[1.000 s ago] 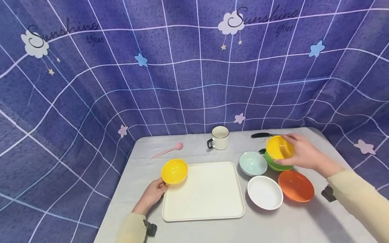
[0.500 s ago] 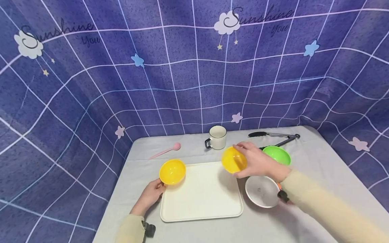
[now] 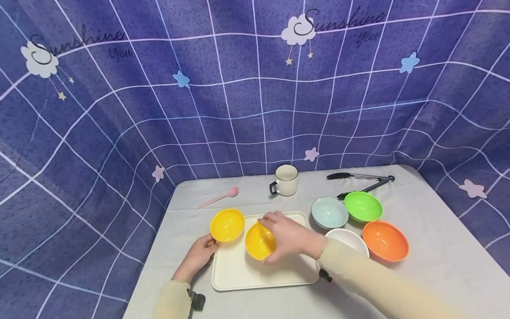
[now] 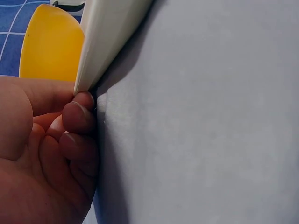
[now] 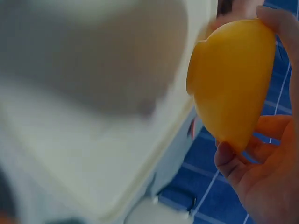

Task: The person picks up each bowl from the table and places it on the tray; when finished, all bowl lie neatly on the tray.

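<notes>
My right hand (image 3: 290,237) grips a yellow bowl (image 3: 258,243) by its rim, over the cream tray (image 3: 239,281). In the right wrist view this yellow bowl (image 5: 231,81) appears side-on, its foot facing the tray, with fingertips at its rim. A second yellow bowl (image 3: 227,225) sits at the tray's far left corner. At the tray's left edge my left hand (image 3: 199,252) holds on; in the left wrist view the thumb lies on top and curled fingers (image 4: 78,116) sit under the tray's rim (image 4: 91,51).
Right of the tray stand a pale blue bowl (image 3: 329,213), a green bowl (image 3: 363,207), an orange bowl (image 3: 385,241) and a white bowl (image 3: 350,239), partly behind my right sleeve. Farther back are black tongs (image 3: 372,185), an enamel mug (image 3: 287,180) and a pink spoon (image 3: 223,196).
My right hand has lifted the yellow bowl off the green bowl and carried it left and nearer, over the tray. The left hand has kept its place at the tray's edge.
</notes>
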The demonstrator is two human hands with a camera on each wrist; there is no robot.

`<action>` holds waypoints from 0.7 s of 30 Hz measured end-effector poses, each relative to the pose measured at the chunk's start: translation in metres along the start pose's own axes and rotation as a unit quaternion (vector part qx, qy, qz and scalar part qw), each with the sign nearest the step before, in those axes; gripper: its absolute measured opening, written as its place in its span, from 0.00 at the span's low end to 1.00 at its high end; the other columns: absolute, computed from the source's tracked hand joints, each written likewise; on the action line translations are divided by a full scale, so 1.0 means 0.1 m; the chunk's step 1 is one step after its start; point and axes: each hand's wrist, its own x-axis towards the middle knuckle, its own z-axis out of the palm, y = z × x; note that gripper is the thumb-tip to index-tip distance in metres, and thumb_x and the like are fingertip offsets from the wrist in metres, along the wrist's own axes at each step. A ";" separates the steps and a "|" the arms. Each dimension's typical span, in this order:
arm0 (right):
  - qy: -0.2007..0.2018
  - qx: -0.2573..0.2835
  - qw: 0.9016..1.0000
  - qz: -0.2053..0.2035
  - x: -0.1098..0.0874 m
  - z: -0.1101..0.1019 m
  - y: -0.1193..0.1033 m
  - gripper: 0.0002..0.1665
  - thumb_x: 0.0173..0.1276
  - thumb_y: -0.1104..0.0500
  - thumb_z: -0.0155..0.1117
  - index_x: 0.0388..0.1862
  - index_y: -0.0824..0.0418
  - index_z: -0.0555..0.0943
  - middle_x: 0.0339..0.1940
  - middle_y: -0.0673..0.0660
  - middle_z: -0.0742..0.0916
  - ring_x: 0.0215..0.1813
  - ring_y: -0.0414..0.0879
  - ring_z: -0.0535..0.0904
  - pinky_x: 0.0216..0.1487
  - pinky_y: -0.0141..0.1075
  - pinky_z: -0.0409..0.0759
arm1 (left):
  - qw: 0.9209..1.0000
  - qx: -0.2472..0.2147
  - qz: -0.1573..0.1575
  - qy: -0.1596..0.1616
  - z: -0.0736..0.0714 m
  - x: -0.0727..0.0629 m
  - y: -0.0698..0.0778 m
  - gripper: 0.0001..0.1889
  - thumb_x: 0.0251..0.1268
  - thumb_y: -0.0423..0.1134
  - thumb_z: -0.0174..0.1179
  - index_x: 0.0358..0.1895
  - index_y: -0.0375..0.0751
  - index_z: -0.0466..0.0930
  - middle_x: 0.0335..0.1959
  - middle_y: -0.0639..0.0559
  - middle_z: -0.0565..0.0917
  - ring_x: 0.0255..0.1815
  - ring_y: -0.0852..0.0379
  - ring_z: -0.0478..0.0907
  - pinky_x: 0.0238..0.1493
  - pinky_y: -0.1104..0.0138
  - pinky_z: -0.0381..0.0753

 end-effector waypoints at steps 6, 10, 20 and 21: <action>-0.028 -0.021 0.999 -0.028 0.15 0.29 -0.28 0.67 0.44 0.26 0.81 0.75 0.64 0.72 0.67 0.56 0.78 0.63 0.49 0.73 0.69 0.36 0.70 | 1.000 -0.002 0.003 0.002 0.01 -0.01 0.01 0.14 0.76 0.34 0.56 0.60 0.39 0.81 0.22 0.51 0.74 0.20 0.54 0.69 0.21 0.65 0.70; -0.040 -0.017 0.999 -0.032 0.26 0.47 -0.40 0.67 0.46 0.25 0.79 0.77 0.62 0.71 0.69 0.54 0.77 0.64 0.46 0.72 0.69 0.33 0.69 | 1.000 -0.001 -0.004 0.009 -0.01 -0.05 0.00 0.12 0.76 0.34 0.56 0.57 0.39 0.81 0.22 0.50 0.74 0.20 0.54 0.69 0.21 0.65 0.70; -0.035 0.012 0.999 -0.022 0.32 0.60 -0.48 0.68 0.47 0.24 0.77 0.80 0.58 0.68 0.75 0.49 0.72 0.66 0.42 0.69 0.70 0.33 0.68 | 1.000 -0.001 0.012 0.007 0.02 -0.02 0.01 0.13 0.72 0.31 0.56 0.56 0.38 0.80 0.21 0.51 0.73 0.17 0.56 0.68 0.19 0.66 0.69; -0.035 0.015 0.999 -0.023 0.32 0.60 -0.49 0.68 0.47 0.23 0.76 0.80 0.58 0.67 0.76 0.48 0.72 0.66 0.41 0.69 0.69 0.33 0.68 | 1.000 -0.001 0.013 0.006 0.02 -0.02 0.01 0.13 0.73 0.31 0.56 0.57 0.38 0.80 0.21 0.51 0.73 0.17 0.56 0.68 0.18 0.66 0.69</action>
